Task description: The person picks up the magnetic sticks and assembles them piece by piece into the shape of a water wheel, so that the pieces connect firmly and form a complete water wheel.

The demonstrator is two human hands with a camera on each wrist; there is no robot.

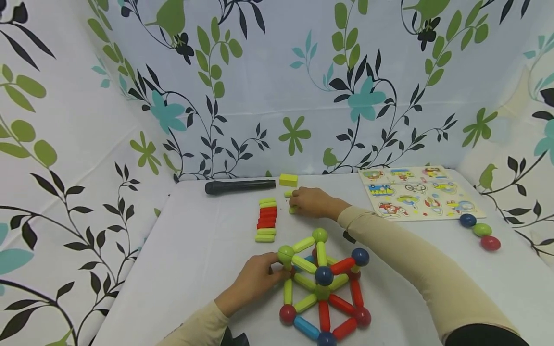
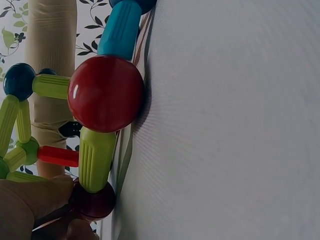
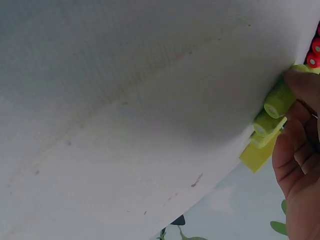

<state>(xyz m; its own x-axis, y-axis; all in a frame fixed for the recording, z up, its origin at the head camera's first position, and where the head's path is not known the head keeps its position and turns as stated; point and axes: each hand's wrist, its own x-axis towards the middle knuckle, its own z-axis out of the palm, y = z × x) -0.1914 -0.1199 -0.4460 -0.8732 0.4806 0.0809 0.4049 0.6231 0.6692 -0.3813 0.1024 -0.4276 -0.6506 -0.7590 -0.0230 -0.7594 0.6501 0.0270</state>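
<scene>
A magnetic ball-and-stick model (image 1: 322, 292) of green, red and blue rods stands near the front of the white table. At its left side my left hand (image 1: 255, 278) grips a dark red ball (image 2: 92, 200) below a green ball (image 1: 286, 254). Farther back, my right hand (image 1: 313, 202) reaches over the table. Its thumb and fingers pinch a light green magnetic rod (image 3: 281, 97), whose end faces the right wrist camera. More green rods (image 3: 265, 124) lie right beside that one.
Left of my right hand is a column of red and green rods (image 1: 267, 218). A black microphone-like object (image 1: 240, 186) and a yellow block (image 1: 288, 180) lie at the back. To the right are a picture puzzle board (image 1: 421, 194) and blue, green and red balls (image 1: 482, 229).
</scene>
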